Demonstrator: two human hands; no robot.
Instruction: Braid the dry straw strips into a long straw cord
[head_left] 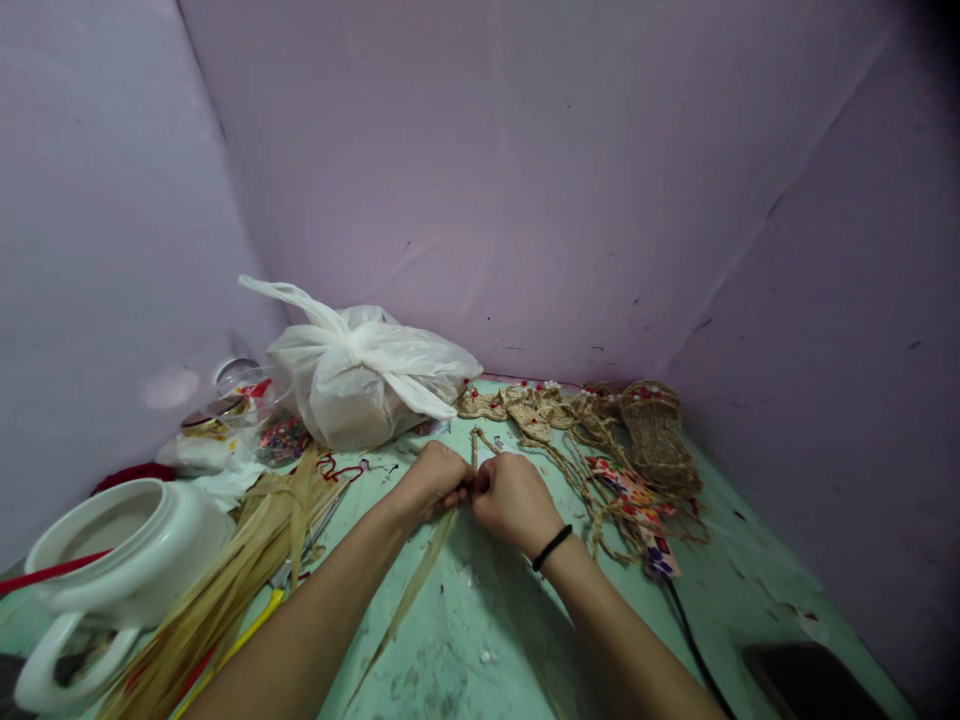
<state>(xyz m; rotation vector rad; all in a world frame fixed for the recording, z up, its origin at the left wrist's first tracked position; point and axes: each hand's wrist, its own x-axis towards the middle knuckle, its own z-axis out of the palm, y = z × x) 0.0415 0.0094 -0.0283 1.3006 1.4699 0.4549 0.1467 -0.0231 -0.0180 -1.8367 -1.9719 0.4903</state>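
Side by side over the middle of the table, my left hand [437, 475] and my right hand [517, 500] almost touch, fingers closed. Both pinch a twisted cord [475, 448] of tan plant fibre, whose finished loop rises just beyond my knuckles. From beneath my left hand a flat dried fibre strip [412, 592] trails toward the front of the table. The exact spot where the fingers grip the cord is hidden. A black band [553, 548] circles my right wrist.
At left stand a white handled pot [142, 530], a bundle of dried fibre strips [225, 570] and a knotted white plastic bag [360, 370]. Braided pieces [536, 410] and a rope bundle [656, 435] lie at the back right. A dark flat object [817, 680] lies front right.
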